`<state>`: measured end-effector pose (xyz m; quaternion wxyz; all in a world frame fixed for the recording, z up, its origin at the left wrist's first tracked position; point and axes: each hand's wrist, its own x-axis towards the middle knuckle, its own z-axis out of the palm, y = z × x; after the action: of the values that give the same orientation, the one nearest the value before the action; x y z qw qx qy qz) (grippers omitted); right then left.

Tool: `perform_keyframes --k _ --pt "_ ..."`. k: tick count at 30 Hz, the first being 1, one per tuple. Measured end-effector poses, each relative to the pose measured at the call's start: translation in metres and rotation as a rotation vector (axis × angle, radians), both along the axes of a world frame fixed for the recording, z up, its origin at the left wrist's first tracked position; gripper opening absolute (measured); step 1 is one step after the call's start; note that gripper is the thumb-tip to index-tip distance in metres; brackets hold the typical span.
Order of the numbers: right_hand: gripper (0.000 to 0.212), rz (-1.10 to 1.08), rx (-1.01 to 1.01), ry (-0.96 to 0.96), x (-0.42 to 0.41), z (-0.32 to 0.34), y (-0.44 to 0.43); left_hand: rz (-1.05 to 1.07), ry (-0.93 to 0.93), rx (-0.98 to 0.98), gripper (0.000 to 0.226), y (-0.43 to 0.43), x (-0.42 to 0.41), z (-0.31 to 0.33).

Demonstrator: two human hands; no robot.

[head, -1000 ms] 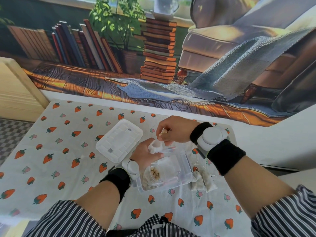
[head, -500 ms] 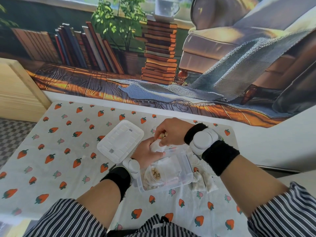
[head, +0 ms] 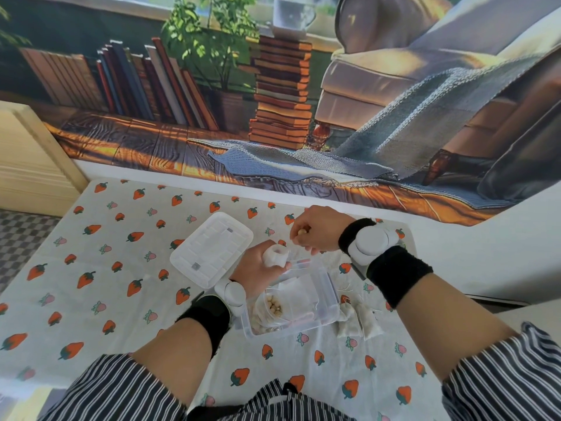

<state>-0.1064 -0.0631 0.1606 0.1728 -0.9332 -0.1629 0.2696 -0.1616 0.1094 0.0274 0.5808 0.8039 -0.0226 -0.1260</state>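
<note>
Strawberry tablecloth (head: pixel 91 299): lid (head: pixel 212 249), clear box (head: pixel 315 299), sachets (head: pixel 361 322) near pouch (head: pixel 274 257) in left hand (head: pixel 253 273)

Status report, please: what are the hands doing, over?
Left hand grips small white pouch. Right hand pinches tan seed just beyond it. Clear box beneath, lid aside; nothing between.

Not a real living room: the books, plant and armchair are a printed backdrop (head: pixel 273 86) hung on a plain white wall (head: pixel 485 253). Reads as a small recording setup in a home-type room. The surface (head: pixel 379 399) is covered by a strawberry-print cloth (head: pixel 106 268). Cream panelled woodwork (head: pixel 33 165) stands on the left, with grey checkered floor (head: pixel 21 235) beside it. Household kit only: a clear plastic box (head: pixel 329 302) with its lid (head: pixel 212 247) alongside. The person wears white tracker pucks (head: pixel 372 244) on black wristbands.
</note>
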Motion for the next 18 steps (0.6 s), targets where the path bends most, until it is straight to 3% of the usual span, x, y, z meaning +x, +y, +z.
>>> perform_keyframes --k 5,14,18 --pt "0.030 0.028 -0.064 0.049 -0.010 -0.018 0.009 -0.029 0.002 -0.039 0.024 -0.004 -0.004 0.001" --pt "0.026 -0.051 0.088 0.015 -0.009 -0.012 0.011 0.021 0.015 0.044 0.026 -0.001 -0.006 0.000" --pt "0.031 -0.015 0.124 0.181 -0.009 -0.005 0.010 0.036 0.007 0.087 0.029 -0.001 -0.007 -0.005"
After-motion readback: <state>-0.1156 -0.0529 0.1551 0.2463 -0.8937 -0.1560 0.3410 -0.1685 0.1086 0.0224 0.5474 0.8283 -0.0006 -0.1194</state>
